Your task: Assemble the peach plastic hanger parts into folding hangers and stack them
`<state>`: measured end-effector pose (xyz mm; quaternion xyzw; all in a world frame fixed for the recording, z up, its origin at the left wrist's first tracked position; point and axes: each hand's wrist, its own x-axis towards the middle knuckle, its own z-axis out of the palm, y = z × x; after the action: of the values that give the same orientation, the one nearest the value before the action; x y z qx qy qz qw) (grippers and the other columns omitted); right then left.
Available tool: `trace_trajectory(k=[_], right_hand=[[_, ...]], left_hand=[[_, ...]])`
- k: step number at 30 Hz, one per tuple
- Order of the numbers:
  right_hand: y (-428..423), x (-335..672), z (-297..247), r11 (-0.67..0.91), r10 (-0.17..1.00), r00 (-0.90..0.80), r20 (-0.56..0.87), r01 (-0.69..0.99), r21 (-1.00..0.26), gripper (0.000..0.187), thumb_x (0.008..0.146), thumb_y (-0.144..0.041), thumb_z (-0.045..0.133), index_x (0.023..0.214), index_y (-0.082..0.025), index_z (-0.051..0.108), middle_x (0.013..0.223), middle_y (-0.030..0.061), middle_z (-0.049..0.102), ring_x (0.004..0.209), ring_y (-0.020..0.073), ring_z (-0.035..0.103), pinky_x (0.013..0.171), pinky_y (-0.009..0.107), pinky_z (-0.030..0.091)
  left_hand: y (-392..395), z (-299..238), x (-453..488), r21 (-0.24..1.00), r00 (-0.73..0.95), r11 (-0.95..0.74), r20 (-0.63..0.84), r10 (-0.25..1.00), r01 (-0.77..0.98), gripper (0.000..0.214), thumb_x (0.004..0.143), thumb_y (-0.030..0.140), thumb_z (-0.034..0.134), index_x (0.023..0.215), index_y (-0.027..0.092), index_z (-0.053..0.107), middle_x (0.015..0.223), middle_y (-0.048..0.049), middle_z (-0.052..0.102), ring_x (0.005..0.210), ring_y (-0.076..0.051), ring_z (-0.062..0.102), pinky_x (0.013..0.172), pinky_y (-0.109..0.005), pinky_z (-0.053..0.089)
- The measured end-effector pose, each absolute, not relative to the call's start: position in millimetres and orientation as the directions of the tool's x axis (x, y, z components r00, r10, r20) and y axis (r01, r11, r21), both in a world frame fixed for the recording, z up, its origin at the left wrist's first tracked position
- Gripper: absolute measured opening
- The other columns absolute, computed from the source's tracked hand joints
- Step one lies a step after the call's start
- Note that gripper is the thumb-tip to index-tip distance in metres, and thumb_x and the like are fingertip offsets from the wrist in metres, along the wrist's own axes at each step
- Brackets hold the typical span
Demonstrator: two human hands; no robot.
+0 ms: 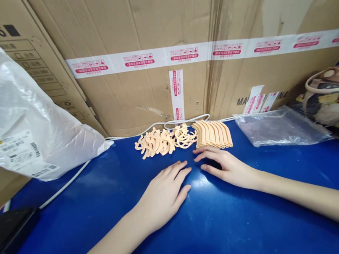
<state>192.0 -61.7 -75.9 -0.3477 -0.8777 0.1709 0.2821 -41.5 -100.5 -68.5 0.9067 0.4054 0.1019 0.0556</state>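
Observation:
My left hand (163, 193) lies flat on the blue table (204, 232), fingers stretched out and nothing in them. Just in front of the stacked pieces is my right hand (226, 167), its fingers apart and holding nothing. Those curved, peach-coloured flat pieces (211, 133) stand in a neat row near its fingertips. To their left sits a small heap of thin ring-like peach pieces (184, 136). Farther left, a pile of short, wavy peach pieces (155, 142) lies beyond my left hand. I cannot tell whether my right fingertips touch the row.
Cardboard boxes (145, 92) wall off the back. A white padded mailer (33, 109) leans at the left, above a black device (7, 236) and a white cable (66, 185). A clear plastic bag (281, 127) and a patterned bag (334, 98) lie at the right.

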Motion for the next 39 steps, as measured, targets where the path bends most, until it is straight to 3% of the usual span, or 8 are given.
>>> trace_trajectory(k=[6, 9, 13, 24, 39], right_hand=[[-73.0, 190.0, -71.8, 0.794, 0.604, -0.751, 0.267, 0.542, -0.274, 0.037, 0.096, -0.033, 0.045, 0.129, -0.018, 0.053, 0.141, 0.0118, 0.048, 0.128, 0.0232, 0.045, 0.106, 0.041, 0.040], [-74.3, 192.3, -69.1, 0.803, 0.591, -0.782, 0.198, 0.547, -0.235, 0.049, 0.096, -0.042, 0.043, 0.139, -0.018, 0.045, 0.147, 0.0113, 0.040, 0.134, 0.0238, 0.039, 0.110, 0.042, 0.034], [-73.9, 196.2, -68.9, 0.811, 0.577, -0.802, 0.155, 0.540, -0.226, 0.059, 0.095, -0.049, 0.043, 0.144, -0.016, 0.038, 0.151, 0.0109, 0.032, 0.139, 0.0240, 0.030, 0.113, 0.044, 0.029], [-75.3, 194.7, -71.8, 0.810, 0.582, -0.786, 0.207, 0.538, -0.233, 0.056, 0.096, -0.046, 0.042, 0.141, -0.013, 0.041, 0.147, 0.0112, 0.040, 0.136, 0.0226, 0.036, 0.112, 0.041, 0.032], [-74.3, 194.7, -73.2, 0.811, 0.582, -0.786, 0.209, 0.542, -0.219, 0.055, 0.096, -0.047, 0.041, 0.141, -0.014, 0.042, 0.148, 0.0107, 0.039, 0.135, 0.0227, 0.036, 0.112, 0.041, 0.032]], left_hand=[[-102.9, -74.5, -50.0, 0.218, 0.603, -0.610, 0.104, 0.791, 0.762, 0.052, 0.098, 0.045, 0.036, 0.143, 0.018, 0.036, 0.150, -0.0086, 0.035, 0.138, -0.026, 0.031, 0.112, -0.049, 0.031], [-102.1, -74.4, -52.0, 0.208, 0.613, -0.615, 0.082, 0.786, 0.761, 0.055, 0.098, 0.048, 0.033, 0.144, 0.019, 0.034, 0.151, -0.0075, 0.032, 0.139, -0.026, 0.029, 0.112, -0.050, 0.030], [-100.6, -72.4, -53.6, 0.203, 0.631, -0.632, 0.077, 0.772, 0.748, 0.055, 0.097, 0.050, 0.034, 0.145, 0.021, 0.034, 0.151, -0.0057, 0.032, 0.139, -0.026, 0.030, 0.112, -0.049, 0.031], [-101.9, -72.2, -51.3, 0.161, 0.636, -0.641, 0.086, 0.767, 0.750, 0.055, 0.098, 0.048, 0.034, 0.144, 0.018, 0.034, 0.151, -0.0068, 0.033, 0.139, -0.026, 0.031, 0.112, -0.049, 0.031], [-101.0, -72.4, -50.1, 0.159, 0.641, -0.648, 0.099, 0.761, 0.745, 0.053, 0.099, 0.047, 0.033, 0.143, 0.018, 0.036, 0.150, -0.0070, 0.035, 0.139, -0.025, 0.031, 0.113, -0.048, 0.029]])
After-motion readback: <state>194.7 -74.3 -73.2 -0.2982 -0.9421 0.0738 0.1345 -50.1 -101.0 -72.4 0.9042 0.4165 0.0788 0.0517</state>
